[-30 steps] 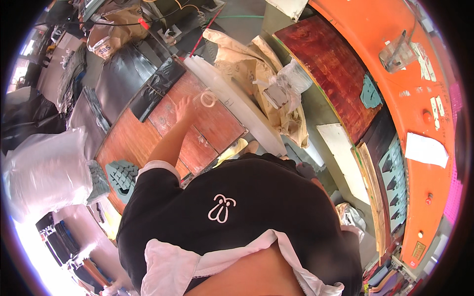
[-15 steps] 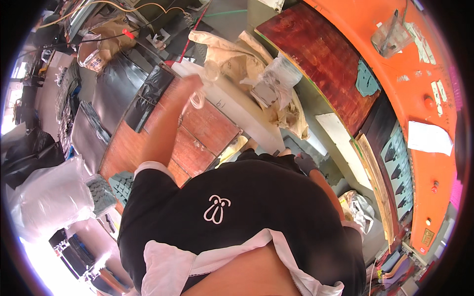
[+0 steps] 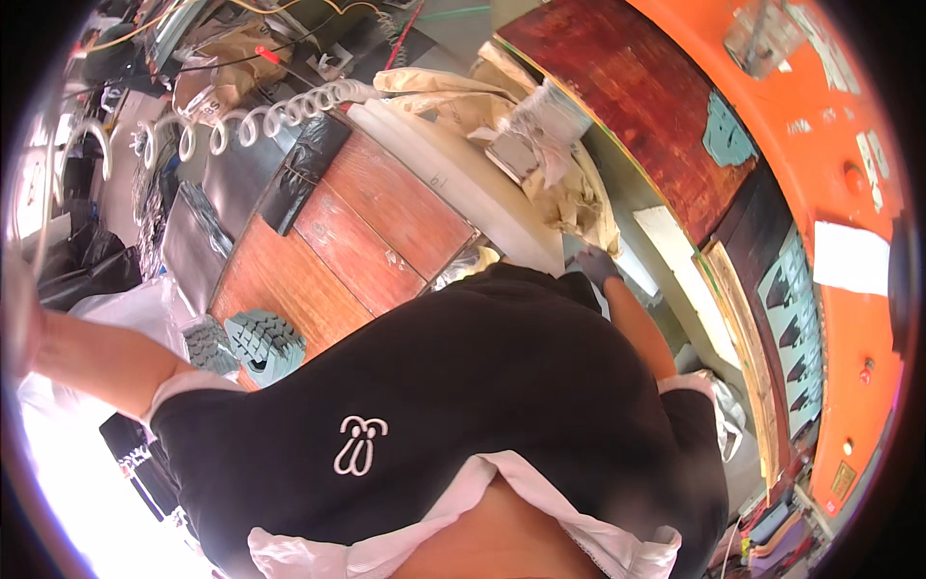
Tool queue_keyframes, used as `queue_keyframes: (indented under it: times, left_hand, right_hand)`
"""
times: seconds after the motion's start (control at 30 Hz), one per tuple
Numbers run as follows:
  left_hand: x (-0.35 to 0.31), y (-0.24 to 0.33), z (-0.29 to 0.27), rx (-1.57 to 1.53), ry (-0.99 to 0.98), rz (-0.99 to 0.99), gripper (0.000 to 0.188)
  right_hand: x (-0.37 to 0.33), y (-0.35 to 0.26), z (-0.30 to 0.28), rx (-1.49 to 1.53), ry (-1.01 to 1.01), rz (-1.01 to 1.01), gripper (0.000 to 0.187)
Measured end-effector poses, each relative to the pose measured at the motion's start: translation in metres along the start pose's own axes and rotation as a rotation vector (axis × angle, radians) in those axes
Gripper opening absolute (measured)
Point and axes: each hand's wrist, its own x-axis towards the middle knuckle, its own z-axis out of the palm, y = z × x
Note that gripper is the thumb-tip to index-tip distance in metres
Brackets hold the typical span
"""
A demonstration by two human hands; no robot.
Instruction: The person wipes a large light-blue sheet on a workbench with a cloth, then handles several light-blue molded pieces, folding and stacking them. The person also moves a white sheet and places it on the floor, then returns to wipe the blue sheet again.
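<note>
The left hand (image 3: 17, 307) was flung far out to the person's left, at the very rim of the view, where it was blurred and cut off — whether its fingers were curled or loose could not be told. A white coiled hose (image 3: 253, 114) ran in loops across the upper left, above the arm and well apart from it; it seemed to trail toward that hand, but no contact showed. The right hand (image 3: 596, 264), in a dark glove, rested low beside the body near crumpled brown paper (image 3: 569, 201) at the end of a long white foam block (image 3: 461, 179) — its fingers looked loosely bent, with nothing clearly grasped. Reddish wooden panels (image 3: 371, 224) lay on the bench ahead, and a stack of grey-green toothed foam pieces (image 3: 262, 340) sat just beside the left forearm.
</note>
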Motion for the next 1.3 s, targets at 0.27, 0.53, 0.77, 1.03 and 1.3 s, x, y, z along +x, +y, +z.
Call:
queue_keyframes:
  times: [0.27, 0.53, 0.77, 1.03, 1.3]
  left_hand:
    - [-0.118, -0.098, -0.07, 0.007, 0.17, -0.655, 0.067]
    - [-0.167, -0.212, -0.084, 1.407, -0.915, -0.899, 0.018]
    - [-0.085, -0.154, -0.025, 1.409, -0.301, -0.847, 0.02]
    - [-0.075, -0.233, 0.074, 1.413, -0.763, -0.779, 0.03]
    - [-0.247, -0.451, 0.181, 0.776, -0.997, -0.686, 0.024]
  right_hand:
    - [-0.008, -0.008, 0.008, -0.264, -0.167, -0.002, 0.039]
    - [-0.021, 0.065, -0.015, -0.379, -0.235, 0.134, 0.045]
    - [0.0, 0.019, -0.021, -0.647, -0.293, -0.155, 0.032]
    - [-0.025, -0.058, 0.004, -0.389, -0.24, -0.195, 0.034]
    - [-0.015, 0.019, 0.017, -0.503, -0.222, -0.202, 0.039]
